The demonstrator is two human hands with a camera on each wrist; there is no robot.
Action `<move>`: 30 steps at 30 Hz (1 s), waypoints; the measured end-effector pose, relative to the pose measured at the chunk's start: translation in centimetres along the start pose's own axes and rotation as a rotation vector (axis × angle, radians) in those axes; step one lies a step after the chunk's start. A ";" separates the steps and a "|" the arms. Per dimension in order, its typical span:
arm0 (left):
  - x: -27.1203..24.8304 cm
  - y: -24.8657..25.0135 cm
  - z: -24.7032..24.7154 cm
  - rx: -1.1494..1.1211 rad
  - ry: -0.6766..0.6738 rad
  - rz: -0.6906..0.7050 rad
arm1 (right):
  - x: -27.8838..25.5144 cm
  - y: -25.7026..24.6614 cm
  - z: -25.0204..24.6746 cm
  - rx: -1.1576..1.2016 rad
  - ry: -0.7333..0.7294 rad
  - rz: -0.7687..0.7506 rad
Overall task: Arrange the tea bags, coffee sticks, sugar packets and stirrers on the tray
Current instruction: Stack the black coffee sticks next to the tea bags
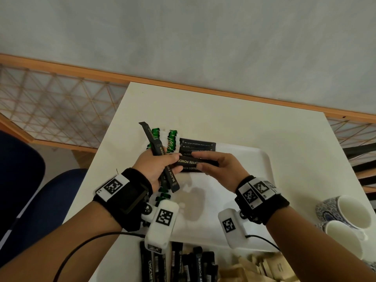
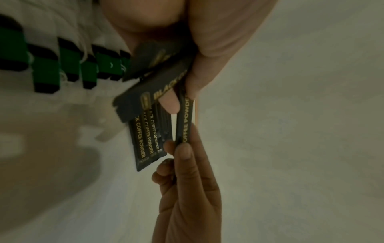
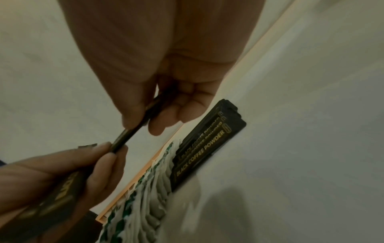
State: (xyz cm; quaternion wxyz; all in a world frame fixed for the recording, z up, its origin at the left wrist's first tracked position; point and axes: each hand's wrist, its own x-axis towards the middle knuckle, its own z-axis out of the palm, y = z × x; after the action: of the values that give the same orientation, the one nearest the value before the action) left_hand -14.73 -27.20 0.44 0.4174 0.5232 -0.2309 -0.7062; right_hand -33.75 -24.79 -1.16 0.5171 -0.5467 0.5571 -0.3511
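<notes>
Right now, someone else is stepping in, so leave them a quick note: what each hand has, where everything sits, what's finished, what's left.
Left hand holds spare coffee sticks and one end of a single stick; right hand pinches that stick's other end, above the tray.
On the tray: a row of green tea bags, then a stack of coffee sticks.
Left: remaining coffee sticks and the brown packets at the near edge. No stirrers in view.
</notes>
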 end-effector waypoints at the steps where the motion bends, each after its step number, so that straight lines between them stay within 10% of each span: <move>1: 0.0 0.1 0.0 0.010 -0.002 0.008 | 0.1 0.0 -0.2 0.000 0.008 0.018; 15: -0.2 -0.1 0.4 0.041 -0.046 0.054 | -0.6 -1.5 0.1 -0.370 -0.034 0.041; 22: -0.2 -0.6 -0.1 0.110 -0.032 0.018 | 0.4 -2.2 0.6 0.364 0.129 0.186; 30: -0.6 -0.6 0.1 0.144 -0.093 0.004 | -0.4 -2.4 0.3 0.379 0.092 0.193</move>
State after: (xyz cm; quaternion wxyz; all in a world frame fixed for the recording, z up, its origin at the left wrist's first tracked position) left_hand -14.99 -26.38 0.39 0.3691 0.5180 -0.3014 -0.7104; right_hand -32.92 -24.71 1.11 0.6159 -0.3673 0.5538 -0.4232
